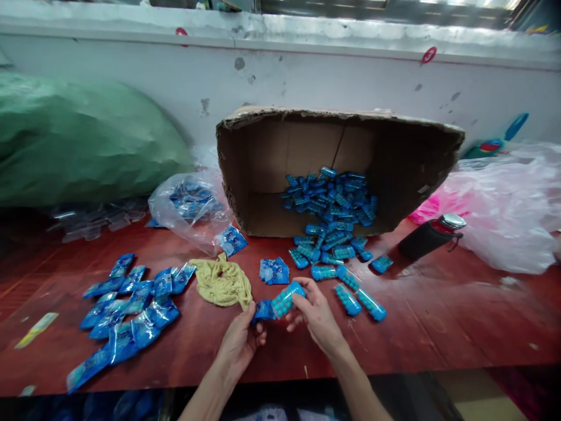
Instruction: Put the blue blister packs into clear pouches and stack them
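Note:
Between thumb and fingers, my left hand (242, 336) pinches a small blue printed packet (264, 310). My right hand (316, 313) grips a clear bottle (287, 299) with a blue cap, full of light-blue balls. The bottle's left end meets the packet's edge; whether it is inside the packet I cannot tell. Just beyond my hands lies a stack of flat blue packets (274, 271). Several similar bottles (347, 299) lie right of my right hand. Left of my left hand, filled blue packets (131, 310) are spread in a loose group.
A cardboard box (258, 228) on its side spills bottles (337, 199) onto the red table (416, 327). A yellow cloth (221, 283) lies left of centre. Behind are a plastic bag of packets (188, 202) and a green sack (83, 140). At right are a dark flask (429, 237) and pale plastic bags (512, 204).

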`<state>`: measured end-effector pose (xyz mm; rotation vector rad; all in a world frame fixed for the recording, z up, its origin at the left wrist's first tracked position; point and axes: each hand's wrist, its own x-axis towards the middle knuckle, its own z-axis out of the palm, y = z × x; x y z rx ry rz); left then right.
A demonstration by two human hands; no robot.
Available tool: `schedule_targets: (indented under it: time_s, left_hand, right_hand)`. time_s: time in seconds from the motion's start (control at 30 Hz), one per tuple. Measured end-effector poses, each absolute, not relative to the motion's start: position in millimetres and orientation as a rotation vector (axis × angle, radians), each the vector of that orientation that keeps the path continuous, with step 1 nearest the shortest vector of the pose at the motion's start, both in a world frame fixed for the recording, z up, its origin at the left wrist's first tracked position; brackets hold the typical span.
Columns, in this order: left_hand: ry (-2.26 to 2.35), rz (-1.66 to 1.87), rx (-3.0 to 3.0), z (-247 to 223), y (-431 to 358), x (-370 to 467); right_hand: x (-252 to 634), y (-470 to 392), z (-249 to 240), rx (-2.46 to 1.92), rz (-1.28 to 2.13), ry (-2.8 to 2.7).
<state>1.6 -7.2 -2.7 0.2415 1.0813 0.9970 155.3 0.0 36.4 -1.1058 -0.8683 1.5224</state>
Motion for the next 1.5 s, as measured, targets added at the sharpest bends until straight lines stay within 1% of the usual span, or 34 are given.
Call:
schedule_targets:
  time_s: [0.57, 0.87, 0.93, 1.07, 1.23, 1.33, 1.5]
  left_hand:
    - [1.146, 1.11, 0.513, 8.7, -3.0, -10.6]
    - [1.181, 1.175, 0.47, 8.2, -0.1, -8.1]
    - [1.192, 1.175, 0.481, 6.2, 0.7, -9.3]
    - [1.234, 1.208, 0.553, 1.2, 2.0, -12.5]
    - [1.324, 1.237, 0.607, -2.6, 1.6, -14.1]
    - [1.339, 1.219, 0.661, -4.8, 2.0, -14.0]
    - [1.326, 1.221, 0.703, -8.3, 6.9, -15.3]
  right_hand:
    - [140.3, -19.6, 24.2, -1.059, 1.476, -0.795]
    - [123.1, -37.6, 2.8, -1.163, 1.277, -0.818]
    - [122.6, -38.4, 0.1, -1.164, 1.3, -0.799]
    - [123.2, -35.1, 1.5, -1.125, 1.463, -0.657]
    - [121.0, -32.9, 5.4, -1.181, 1.417, -0.685]
    - [118.9, -34.8, 3.1, -1.23, 1.461, -0.664]
    - [118.2, -38.2, -3.3, -1.312, 1.278, -0.835]
